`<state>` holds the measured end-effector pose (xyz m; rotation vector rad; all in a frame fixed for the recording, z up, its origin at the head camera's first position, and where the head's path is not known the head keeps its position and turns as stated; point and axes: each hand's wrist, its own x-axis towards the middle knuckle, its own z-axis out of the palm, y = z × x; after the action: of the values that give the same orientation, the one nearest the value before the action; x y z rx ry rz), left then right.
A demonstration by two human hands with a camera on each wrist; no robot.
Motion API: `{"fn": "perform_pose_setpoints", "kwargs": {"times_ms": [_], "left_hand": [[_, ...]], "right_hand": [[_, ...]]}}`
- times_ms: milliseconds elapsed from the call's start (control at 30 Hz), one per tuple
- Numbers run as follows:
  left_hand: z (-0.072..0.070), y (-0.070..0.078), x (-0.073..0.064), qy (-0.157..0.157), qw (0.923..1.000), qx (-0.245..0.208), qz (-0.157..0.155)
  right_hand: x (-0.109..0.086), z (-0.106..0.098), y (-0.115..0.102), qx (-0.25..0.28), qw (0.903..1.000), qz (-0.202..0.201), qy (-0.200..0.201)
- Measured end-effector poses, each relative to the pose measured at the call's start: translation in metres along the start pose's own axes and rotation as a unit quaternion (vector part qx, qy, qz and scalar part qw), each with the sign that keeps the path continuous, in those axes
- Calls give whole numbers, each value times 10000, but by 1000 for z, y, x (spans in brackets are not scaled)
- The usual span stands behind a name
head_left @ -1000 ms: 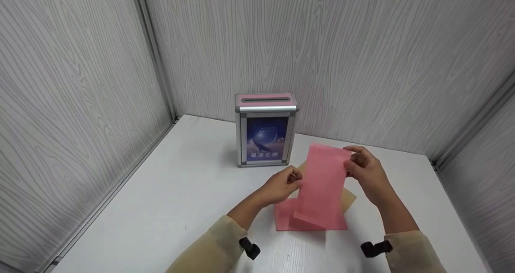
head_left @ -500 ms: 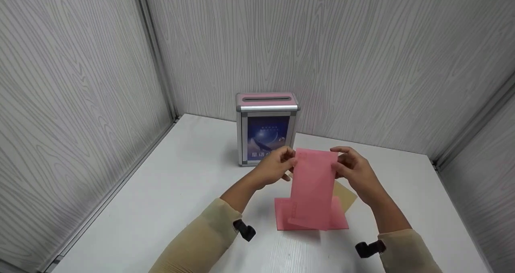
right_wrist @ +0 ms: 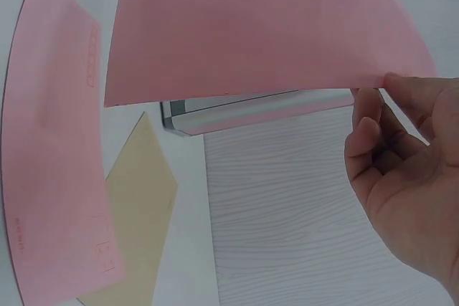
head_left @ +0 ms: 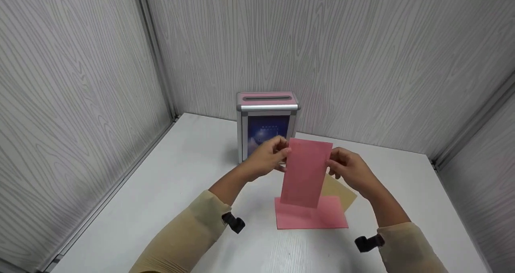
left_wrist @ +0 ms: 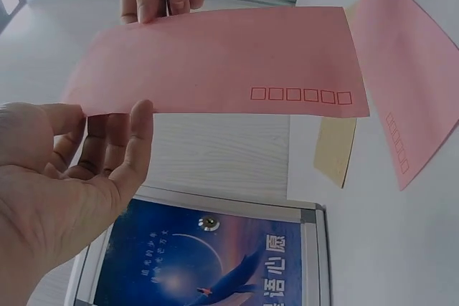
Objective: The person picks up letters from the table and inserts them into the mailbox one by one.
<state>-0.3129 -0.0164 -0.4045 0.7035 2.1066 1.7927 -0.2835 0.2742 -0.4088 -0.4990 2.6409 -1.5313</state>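
A pink envelope (head_left: 305,172) hangs upright above the table between both hands. My left hand (head_left: 267,157) pinches its left edge near the top, and my right hand (head_left: 351,169) pinches the right edge a little lower. A row of small red postcode squares shows on the envelope (left_wrist: 229,62) in the left wrist view. Below it on the table lies more pink envelope stock (head_left: 312,220), and partly under that a tan envelope (head_left: 340,192). Behind the left hand stands a silver-framed box (head_left: 268,108) with a slot in its pink top and a blue poster on its front, partly covered.
The white table (head_left: 193,160) is bounded by a grey wood-grain back wall (head_left: 342,56) and side walls, the left one (head_left: 80,84) meeting the back along a metal strip. The slotted box stands close against the back wall.
Both hands have moved the pink envelope left and upward, toward the front of the slotted box. My left hand has shifted its hold higher along the envelope's edge.
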Motion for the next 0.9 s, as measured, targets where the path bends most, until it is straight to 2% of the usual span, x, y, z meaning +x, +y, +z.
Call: {"fn": "perform_pose_setpoints", "kwargs": {"times_ms": [300,567,733,900], "left_hand": [[-17,21,-8,242,9988,415,122],[-26,39,-16,287,9944,921,432],[-29,48,-19,411,9925,992,582],[-35,58,-21,714,9884,1151,689]], "right_hand": [[14,2,-20,21,9997,-235,25],[23,3,-33,142,9974,-665,-238],[27,2,-46,90,9961,-869,-83],[37,-1,-63,62,9946,-1023,148]]}}
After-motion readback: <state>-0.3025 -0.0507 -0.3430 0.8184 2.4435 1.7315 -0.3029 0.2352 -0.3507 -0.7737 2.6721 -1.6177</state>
